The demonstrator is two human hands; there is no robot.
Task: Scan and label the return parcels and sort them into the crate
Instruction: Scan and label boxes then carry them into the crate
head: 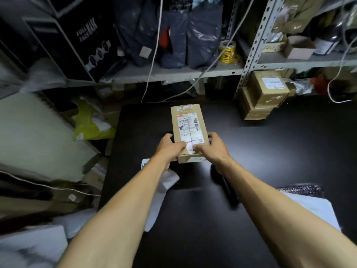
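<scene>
A long brown cardboard parcel [190, 130] with a printed shipping label lies lengthwise on the black table [260, 151]. My left hand [170, 147] grips its near left side. My right hand [212, 147] grips its near right side. Both thumbs press on a small white label [190, 147] at the parcel's near end. A dark handheld device [225, 185], possibly a scanner, lies on the table under my right forearm. No crate is visible.
White paper and a plastic bag [164, 182] lie under my left forearm. Stacked brown boxes [260, 95] stand at the table's far right. A white mailer [313, 207] lies at the right edge. Shelves [173, 73] with bagged goods rise behind. A yellow-green bag [90, 122] sits left.
</scene>
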